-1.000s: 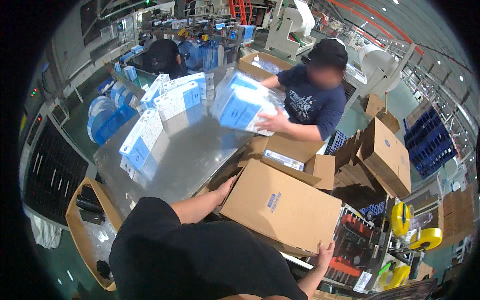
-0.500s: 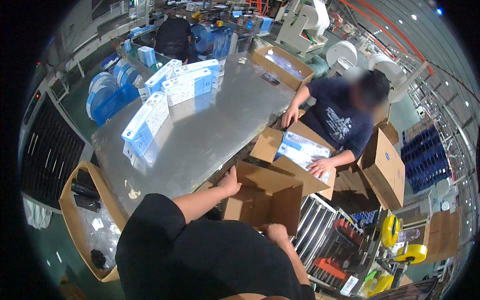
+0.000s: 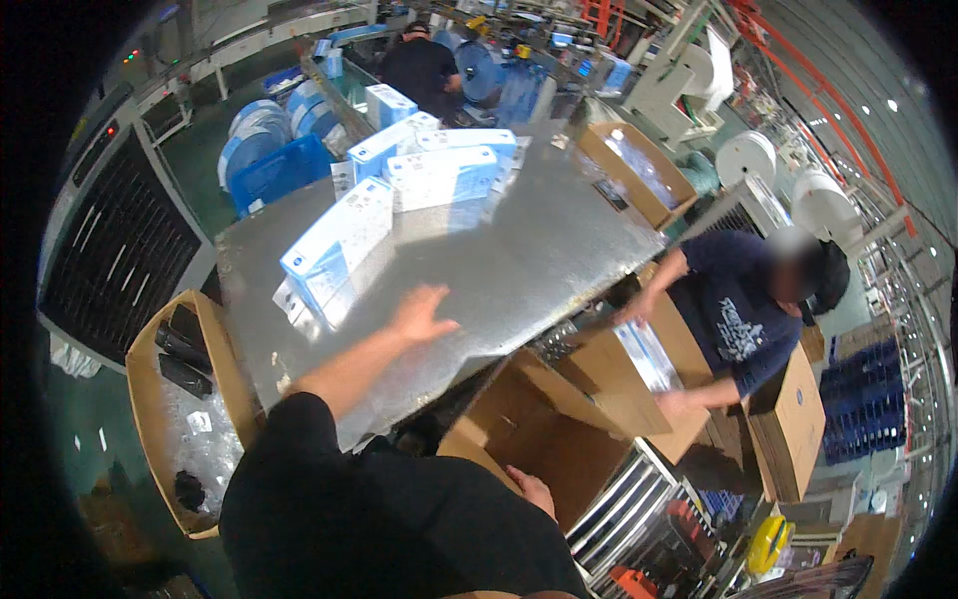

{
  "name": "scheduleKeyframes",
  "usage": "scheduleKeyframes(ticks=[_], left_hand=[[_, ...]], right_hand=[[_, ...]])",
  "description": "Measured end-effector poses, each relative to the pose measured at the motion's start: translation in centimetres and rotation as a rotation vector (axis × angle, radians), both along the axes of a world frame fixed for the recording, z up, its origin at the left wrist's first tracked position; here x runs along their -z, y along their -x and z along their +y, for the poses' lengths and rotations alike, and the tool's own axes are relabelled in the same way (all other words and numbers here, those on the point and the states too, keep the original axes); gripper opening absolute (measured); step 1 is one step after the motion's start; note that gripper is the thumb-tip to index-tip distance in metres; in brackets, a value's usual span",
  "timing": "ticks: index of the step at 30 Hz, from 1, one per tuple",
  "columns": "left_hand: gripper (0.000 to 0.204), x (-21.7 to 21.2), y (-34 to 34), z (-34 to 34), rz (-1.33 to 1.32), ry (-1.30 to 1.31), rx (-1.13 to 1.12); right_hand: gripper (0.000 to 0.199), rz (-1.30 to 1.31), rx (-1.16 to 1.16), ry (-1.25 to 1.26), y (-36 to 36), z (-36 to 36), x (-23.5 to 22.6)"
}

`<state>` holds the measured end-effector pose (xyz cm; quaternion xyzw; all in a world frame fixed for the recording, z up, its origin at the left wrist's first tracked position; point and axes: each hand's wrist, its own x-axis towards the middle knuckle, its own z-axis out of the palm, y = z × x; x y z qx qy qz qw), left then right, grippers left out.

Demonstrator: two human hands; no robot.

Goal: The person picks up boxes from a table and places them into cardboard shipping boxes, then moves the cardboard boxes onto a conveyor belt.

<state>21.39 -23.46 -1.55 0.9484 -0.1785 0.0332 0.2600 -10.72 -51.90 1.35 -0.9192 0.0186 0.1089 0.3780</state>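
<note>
The left hand is stretched out over the metal desk, fingers spread apart and holding nothing, palm down just above the bare surface. Nearest to it, just beyond and to the left of the fingertips, lies a long blue-and-white carton, tilted, its near end towards the desk edge. Farther out from that hand, towards the far side of the desk, sits a cluster of similar blue-and-white cartons, stacked and overlapping, well apart from the fingers. The right hand rests on the near rim of an open cardboard box below the desk edge, fingers curled over the flap; whether it grips the flap or merely rests on it cannot be told. To the right of that hand, a co-worker in a dark blue shirt leans over a second cardboard box, with one of their hands at its far edge and the other at its near side, and a clear-wrapped bundle lies in it. Beyond the co-worker's box, at the far right corner of the desk, stands another open brown box. To the left of the left hand, off the desk edge, a cardboard bin holds dark bottles and clear plastic scraps. At the far end, a second person in black stands facing away.
</note>
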Motion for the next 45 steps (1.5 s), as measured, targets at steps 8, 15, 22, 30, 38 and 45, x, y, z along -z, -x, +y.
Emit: scheduleKeyframes(ticks=[8, 15, 22, 30, 38, 45], left_hand=[[0.102, -5.7, -9.4, 22.3, 0.295, -0.255, -0.409], [0.099, -7.2, -8.4, 14.8, 0.343, -0.146, 0.198], [0.082, -6.7, -21.0, 2.9, 0.089, -0.090, 0.370], [0.107, -3.8, -41.2, 0.4, -0.052, -0.133, -0.001], [0.114, -4.7, -36.0, 0.7, -0.020, -0.098, -0.013], [0.105, -4.8, -28.3, 2.1, 0.128, -0.085, 0.001]], right_hand=[[0.030, -0.245, 0.150, -0.056, -9.0, 5.7, 0.3], [0.025, -0.057, 0.227, -0.056, -10.4, 8.7, 0.2], [0.022, -0.311, 0.216, 0.280, -15.2, 9.4, -3.4], [0.024, -0.332, 0.270, 0.181, -17.0, 11.9, -4.6], [0.024, -0.142, 0.270, -0.055, -25.3, 14.3, -5.4], [0.090, 0.267, 0.713, -0.777, -36.1, 12.4, 1.5]])
